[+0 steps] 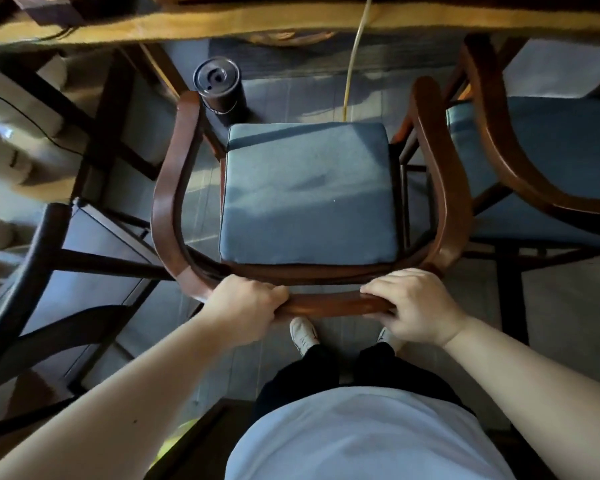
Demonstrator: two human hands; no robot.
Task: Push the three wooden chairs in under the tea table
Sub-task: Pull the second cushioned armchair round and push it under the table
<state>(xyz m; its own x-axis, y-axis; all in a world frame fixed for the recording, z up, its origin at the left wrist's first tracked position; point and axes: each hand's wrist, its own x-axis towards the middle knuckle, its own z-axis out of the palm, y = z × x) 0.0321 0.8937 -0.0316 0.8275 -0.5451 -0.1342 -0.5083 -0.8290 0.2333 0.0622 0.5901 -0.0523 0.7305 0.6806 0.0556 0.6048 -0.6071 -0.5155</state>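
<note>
A wooden chair with a curved brown back rail (326, 303) and a blue seat cushion (309, 195) stands right in front of me, facing the tea table (257, 19) along the top edge. My left hand (246, 306) grips the back rail on its left side and my right hand (413, 303) grips it on the right. The front of the seat lies short of the table edge. A second wooden chair (520, 161) with a blue seat stands on the right. A darker chair (32, 271) stands on the left, angled.
A dark cylindrical bin (219, 84) stands on the floor under the table, just ahead of the chair's left arm. A pale cable (354, 64) hangs from the table to the floor. My white shoes (303, 336) are just behind the chair.
</note>
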